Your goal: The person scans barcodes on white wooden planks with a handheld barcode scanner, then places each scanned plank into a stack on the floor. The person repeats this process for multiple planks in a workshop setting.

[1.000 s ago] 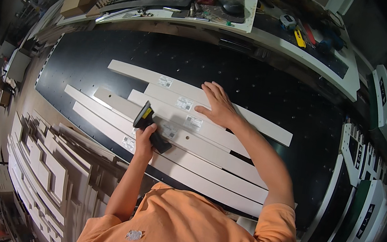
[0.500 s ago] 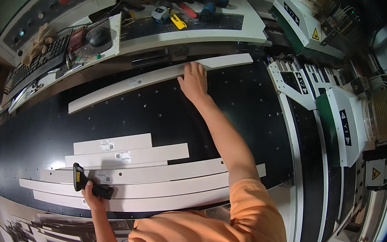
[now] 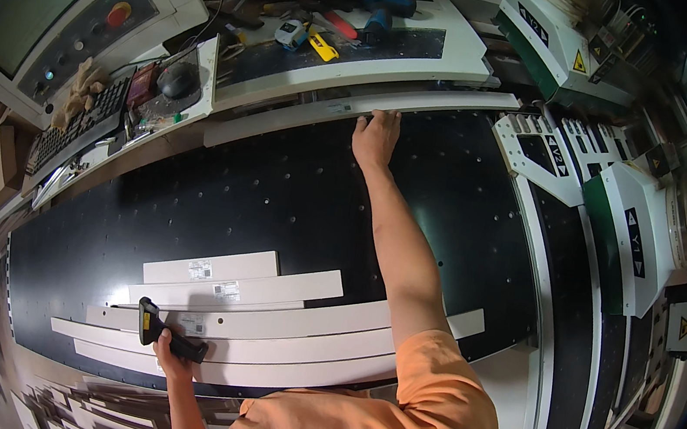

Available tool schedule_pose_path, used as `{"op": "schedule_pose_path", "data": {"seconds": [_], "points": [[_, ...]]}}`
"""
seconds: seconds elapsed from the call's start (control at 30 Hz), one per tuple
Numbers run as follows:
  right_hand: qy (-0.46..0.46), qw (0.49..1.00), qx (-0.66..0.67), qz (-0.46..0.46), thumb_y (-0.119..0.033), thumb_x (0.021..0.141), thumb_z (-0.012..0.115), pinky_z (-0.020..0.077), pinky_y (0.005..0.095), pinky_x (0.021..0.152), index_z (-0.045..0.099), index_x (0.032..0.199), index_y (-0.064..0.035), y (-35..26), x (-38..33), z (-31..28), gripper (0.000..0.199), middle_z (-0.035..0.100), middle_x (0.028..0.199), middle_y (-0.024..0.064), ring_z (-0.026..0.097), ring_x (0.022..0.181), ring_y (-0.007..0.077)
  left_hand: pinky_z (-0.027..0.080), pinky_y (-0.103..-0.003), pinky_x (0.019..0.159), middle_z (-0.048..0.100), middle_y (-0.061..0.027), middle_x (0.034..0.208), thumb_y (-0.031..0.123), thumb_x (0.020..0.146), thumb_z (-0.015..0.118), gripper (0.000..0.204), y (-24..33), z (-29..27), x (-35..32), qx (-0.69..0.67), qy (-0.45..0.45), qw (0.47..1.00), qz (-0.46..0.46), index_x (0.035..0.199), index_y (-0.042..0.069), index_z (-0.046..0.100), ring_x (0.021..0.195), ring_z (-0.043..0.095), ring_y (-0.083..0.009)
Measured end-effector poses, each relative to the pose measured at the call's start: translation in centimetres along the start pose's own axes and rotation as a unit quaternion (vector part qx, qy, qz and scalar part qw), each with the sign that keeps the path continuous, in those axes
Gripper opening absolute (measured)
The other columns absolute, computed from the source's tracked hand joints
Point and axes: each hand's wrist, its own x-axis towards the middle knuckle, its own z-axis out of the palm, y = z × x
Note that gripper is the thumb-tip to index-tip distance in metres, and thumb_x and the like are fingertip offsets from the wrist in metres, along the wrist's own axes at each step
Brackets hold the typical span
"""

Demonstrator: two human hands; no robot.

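Observation:
My left hand (image 3: 174, 359) is closed around the grip of a black handheld barcode scanner (image 3: 145, 323), held over the near white strips. At the far edge of the black table (image 3: 293, 199), my outstretched right hand (image 3: 376, 138) has its curled fingers at the near side of a long white strip (image 3: 443, 100). That strip carries a small label and lies along the table's far edge. Close to my body lie several flat white strips (image 3: 302, 323) of different lengths, roughly parallel. Printed labels show on some, including the shortest strip (image 3: 253, 265).
Beyond the table, a bench (image 3: 463, 54) holds a tape measure (image 3: 291, 33), a yellow cutter (image 3: 323, 47) and other tools. A keyboard (image 3: 94, 114) and control panel (image 3: 79, 37) stand at left. White machine heads (image 3: 620, 245) stand at right. More strips (image 3: 104, 418) lie below the near edge.
The long strip has moved away and to the right, up to the table's far edge, with my right hand at it. The scanner stays in my left hand, and the view has shifted slightly.

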Motion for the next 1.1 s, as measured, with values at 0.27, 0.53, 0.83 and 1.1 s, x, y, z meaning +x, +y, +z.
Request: {"op": "schedule_pose_path", "data": {"seconds": [0.27,0.53,0.83,1.1], "points": [[-0.083,0.993,0.043,-0.066,-0.012,0.093,0.066,0.0410,0.0515,0.111,0.066,0.110,0.0035,3.5,0.6,-2.8,0.023,0.057,0.135,0.0288,0.049,0.132,0.0442,0.035,-0.025,0.035,0.053,0.0014,0.070,0.038,0.082,0.070,0.032,0.2,0.4,-0.3,0.012,0.062,0.998,-0.021,0.094,0.011,0.057,0.047,0.052,-0.0112],[-0.201,0.979,0.010,0.011,-0.018,0.103,0.058,0.0369,0.0476,0.118,0.061,0.125,-0.0025,3.8,0.9,-3.5,0.027,0.034,0.159,0.0224,0.030,0.149,0.0347,0.058,-0.035,0.058,0.060,-0.0056,0.085,0.026,0.087,0.068,0.033,0.6,1.0,-0.5,-0.028,-0.002,1.000,-0.013,0.107,0.002,0.058,0.067,0.062,-0.0176],[-0.522,0.851,0.023,-0.061,-0.031,0.099,0.064,0.0473,0.0409,0.105,0.057,0.134,-0.0021,-8.4,-1.6,-15.1,0.046,0.059,0.139,0.0169,0.059,0.125,0.0286,0.048,-0.029,0.068,0.063,-0.0021,0.085,0.017,0.083,0.073,0.025,5.8,-4.0,-6.2,-0.046,0.098,0.970,0.216,0.099,-0.002,0.067,0.076,0.059,-0.0112],[-0.673,0.527,0.080,-0.513,-0.029,0.065,0.090,0.0432,0.0404,0.111,0.042,0.148,-0.0006,-28.2,-26.8,-32.4,0.101,0.057,0.141,0.0212,0.056,0.129,0.0345,0.048,-0.029,0.076,0.067,-0.0038,0.088,0.012,0.084,0.069,0.021,7.3,-23.4,-32.3,-0.148,0.288,0.883,0.340,0.100,-0.002,0.068,0.082,0.060,-0.0129]]}}
